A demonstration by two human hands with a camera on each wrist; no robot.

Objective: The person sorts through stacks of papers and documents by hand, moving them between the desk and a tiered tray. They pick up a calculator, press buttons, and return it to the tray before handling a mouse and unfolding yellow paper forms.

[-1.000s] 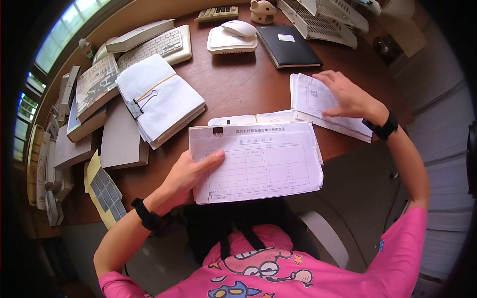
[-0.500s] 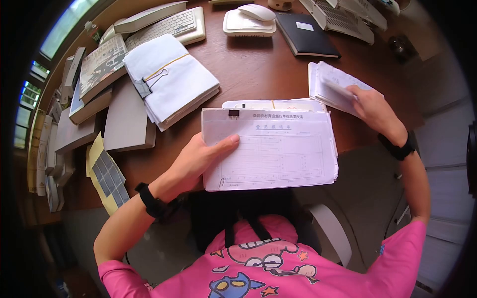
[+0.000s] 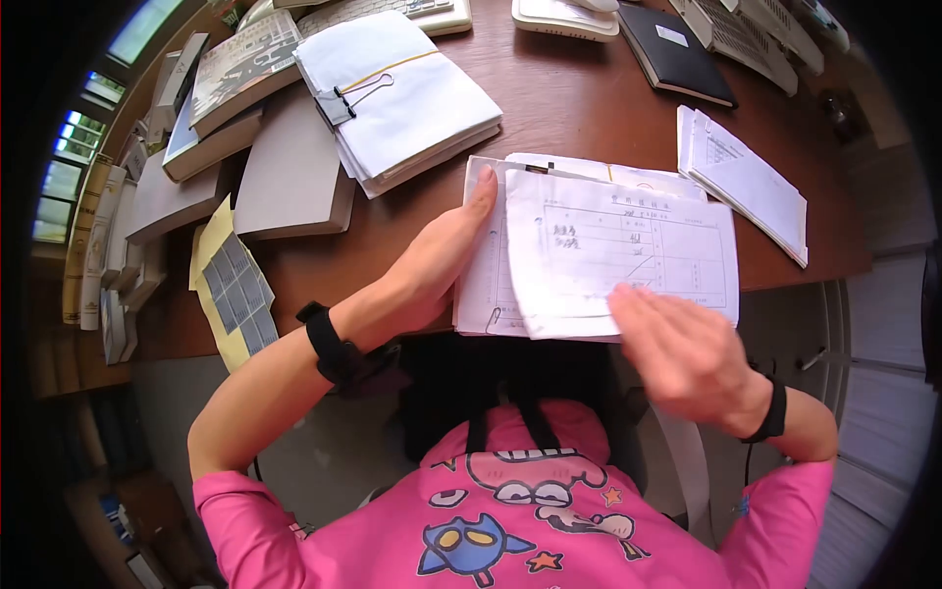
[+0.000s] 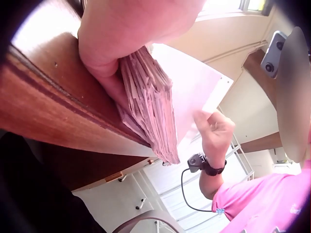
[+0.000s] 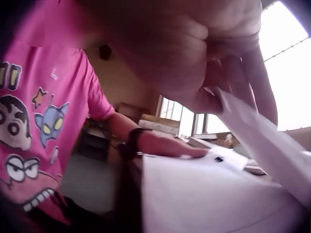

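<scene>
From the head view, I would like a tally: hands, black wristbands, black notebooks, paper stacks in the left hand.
Left hand and right hand: 2
Black wristbands: 2
Black notebook: 1
Paper stack in left hand: 1
Total: 6

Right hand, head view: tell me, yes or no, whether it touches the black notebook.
No, the right hand is at a paper sheet, apart from the black notebook.

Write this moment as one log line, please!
left hand: grips paper stack | right hand: pinches sheet above paper stack | black notebook: lying on desk
</scene>
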